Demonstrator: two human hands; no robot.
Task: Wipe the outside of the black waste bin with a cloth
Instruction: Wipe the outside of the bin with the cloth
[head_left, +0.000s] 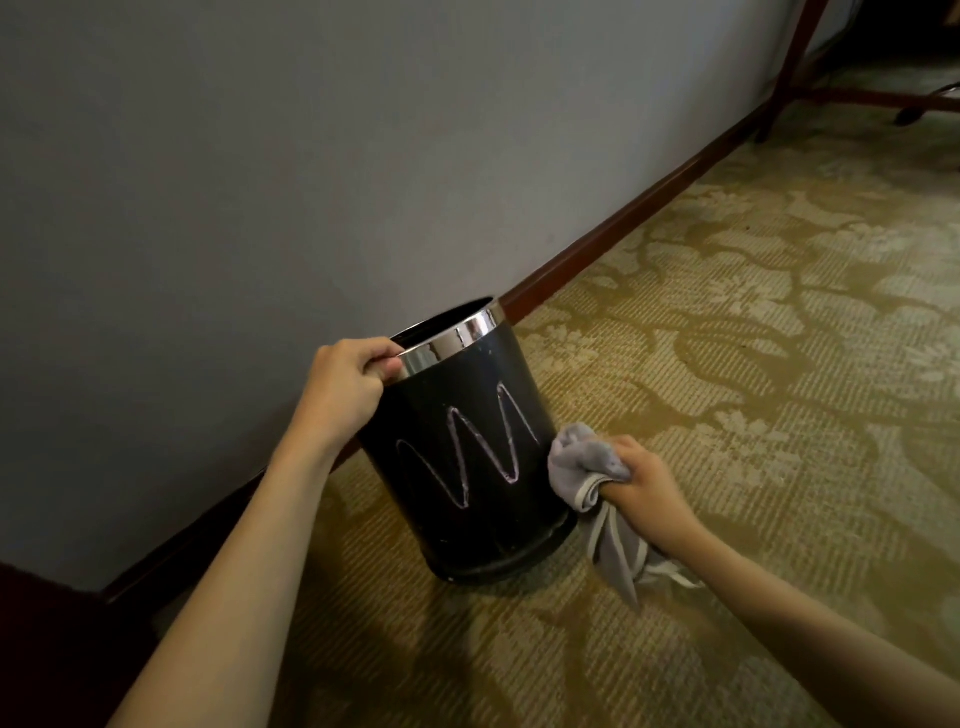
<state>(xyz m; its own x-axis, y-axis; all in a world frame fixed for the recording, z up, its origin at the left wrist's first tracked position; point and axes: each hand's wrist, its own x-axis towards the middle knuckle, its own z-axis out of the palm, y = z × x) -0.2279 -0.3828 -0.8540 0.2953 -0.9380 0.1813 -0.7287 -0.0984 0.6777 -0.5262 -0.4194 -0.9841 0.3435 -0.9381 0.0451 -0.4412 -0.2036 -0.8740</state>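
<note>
Left hand (345, 387), fingers curling over the rim, is tilting the bin (467, 457); right hand (641, 480), fingers clenching the cloth (584, 462), is risking pushing it over.

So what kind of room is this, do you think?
Likely a hotel room or similar carpeted interior: a floral patterned carpet, a dark wood skirting board along a plain wall, and a small chrome-rimmed black waste bin.
</note>
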